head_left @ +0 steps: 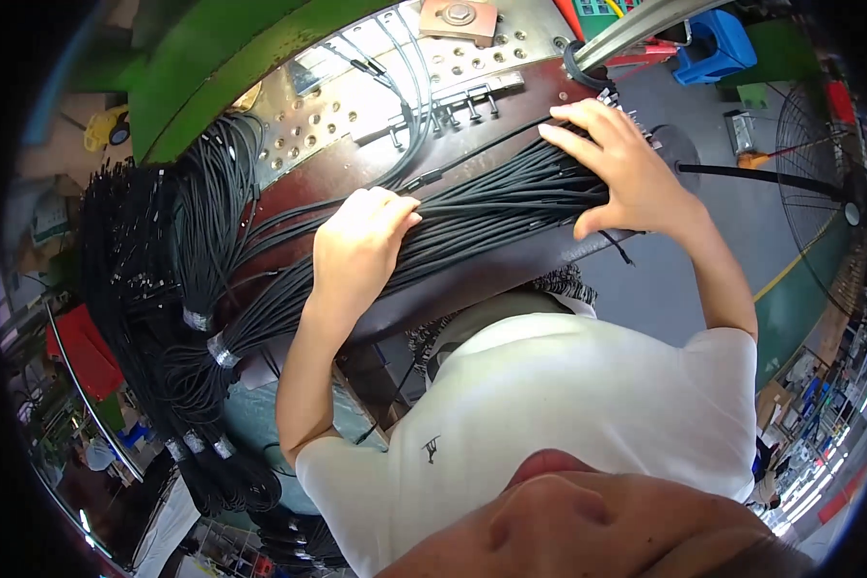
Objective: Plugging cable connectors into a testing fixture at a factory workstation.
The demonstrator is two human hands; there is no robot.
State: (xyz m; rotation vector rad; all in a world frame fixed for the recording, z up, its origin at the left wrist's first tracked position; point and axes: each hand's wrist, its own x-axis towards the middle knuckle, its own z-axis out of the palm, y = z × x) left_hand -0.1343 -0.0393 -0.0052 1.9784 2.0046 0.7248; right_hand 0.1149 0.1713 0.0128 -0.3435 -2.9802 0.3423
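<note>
A thick bundle of black cables (491, 202) lies slantwise across a dark red-brown worktop (308, 207). My left hand (356, 246) is closed over the bundle's left part, its fingers curled round cables and mostly turned out of sight. At the bundle's right end, my right hand (626, 169) is spread, thumb apart from the fingers, touching the cable ends. Small connectors (607, 96) show beyond its fingertips. One cable with a thicker black sleeve (424, 180) runs separately along the bundle's far side. A silvery tie (223, 351) wraps the cables further left.
More black cable bundles (130, 250) hang at the left. A perforated metal plate (328, 120) and a pegged bar (467, 104) lie beyond the bundle. A green machine frame (222, 67) arches over the far left. A blue stool (715, 48) and a wire fan guard (819, 193) stand right.
</note>
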